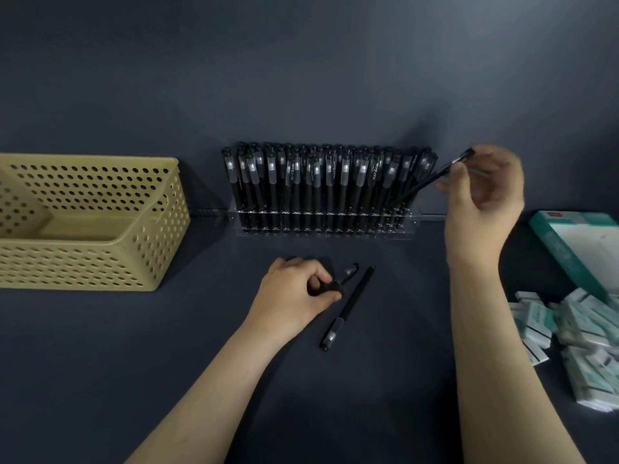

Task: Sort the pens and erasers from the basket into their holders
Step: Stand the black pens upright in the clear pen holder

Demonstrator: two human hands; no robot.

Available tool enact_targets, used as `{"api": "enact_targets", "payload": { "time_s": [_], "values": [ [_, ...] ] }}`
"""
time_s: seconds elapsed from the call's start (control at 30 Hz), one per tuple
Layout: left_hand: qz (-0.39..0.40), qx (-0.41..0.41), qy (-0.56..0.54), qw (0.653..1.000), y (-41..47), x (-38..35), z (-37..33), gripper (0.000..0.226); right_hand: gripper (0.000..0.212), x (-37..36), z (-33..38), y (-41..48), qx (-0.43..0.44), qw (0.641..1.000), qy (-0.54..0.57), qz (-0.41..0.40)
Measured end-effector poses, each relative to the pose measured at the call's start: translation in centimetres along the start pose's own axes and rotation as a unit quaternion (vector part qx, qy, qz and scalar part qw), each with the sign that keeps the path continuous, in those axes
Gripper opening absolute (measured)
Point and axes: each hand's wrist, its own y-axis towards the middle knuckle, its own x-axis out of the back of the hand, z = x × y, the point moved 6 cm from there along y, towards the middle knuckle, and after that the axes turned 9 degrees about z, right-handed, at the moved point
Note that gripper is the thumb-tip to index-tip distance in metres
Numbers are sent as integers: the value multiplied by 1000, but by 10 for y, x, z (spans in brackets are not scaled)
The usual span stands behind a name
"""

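Observation:
A clear pen holder (pixel 410 226) stands against the back wall, packed with several upright black pens (pixel 301 185). My right hand (pixel 482 185) pinches a black pen (pixel 425 185) near its cap, tilted, with its tip down at the holder's right end. My left hand (pixel 298 291) rests on the table in front of the holder and grips a black pen (pixel 348 272) whose capped end sticks out to the right. Another black pen (pixel 348 308) lies loose on the table just right of that hand. The yellow perforated basket (pixel 100 262) sits at the left.
A pile of several white and green erasers (pixel 576 339) lies at the right edge. Behind it stands a teal and white box (pixel 576 249). The table top is dark blue-grey, with a wall of the same colour behind the holder.

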Motion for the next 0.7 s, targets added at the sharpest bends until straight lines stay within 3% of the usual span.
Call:
{"api": "enact_targets", "payload": {
  "time_s": [0.13,0.3,0.47,0.7],
  "values": [
    [-28,-9,-34,999,1,4,-1,7,18,-3,4,-1,18,999,-41,13],
    [-82,3,-173,982,-2,15,0,2,19,-10,3,-3,34,996,-73,46],
    [-71,58,-362,928,-5,16,2,7,21,-18,-1,-4,62,988,-118,77],
    [-63,99,-469,876,-4,12,4,17,34,-34,-14,-8,91,965,-213,125]
  ]
}}
